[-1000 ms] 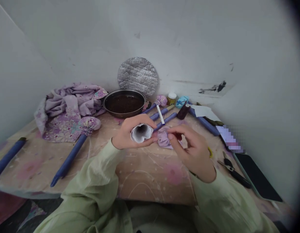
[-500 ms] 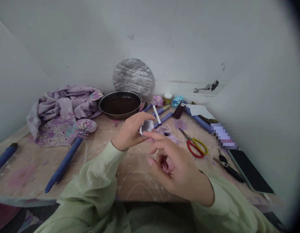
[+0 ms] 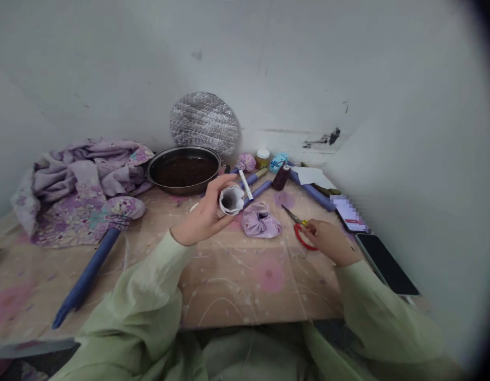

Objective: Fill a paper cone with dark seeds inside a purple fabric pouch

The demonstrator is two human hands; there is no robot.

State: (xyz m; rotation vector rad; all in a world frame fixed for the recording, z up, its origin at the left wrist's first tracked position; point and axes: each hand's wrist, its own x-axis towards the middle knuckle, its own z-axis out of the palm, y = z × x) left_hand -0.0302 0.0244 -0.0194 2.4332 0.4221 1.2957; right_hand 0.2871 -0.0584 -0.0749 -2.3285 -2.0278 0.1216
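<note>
My left hand (image 3: 203,216) is closed round a white paper tube (image 3: 232,200), its open end facing me. At the right, the fingers of my right hand (image 3: 328,239) are closed on the red and yellow handles of the scissors (image 3: 304,235), which lie on the table with the blades pointing up and left. Between my hands a gathered lilac fabric piece (image 3: 261,221) rests on the table. Just behind the tube lies a white marker (image 3: 245,185).
A dark pan (image 3: 183,186) stands at the back beside bunched floral cloth (image 3: 86,174). Blue-wrapped sticks (image 3: 90,272), a dark thread spool (image 3: 281,177), a lidded jar (image 3: 262,159) and two phones (image 3: 388,264) surround the work area.
My right hand has left the tube and moved right to the scissors. The lilac fabric piece is now in full view. The whole view has shifted slightly to the right.
</note>
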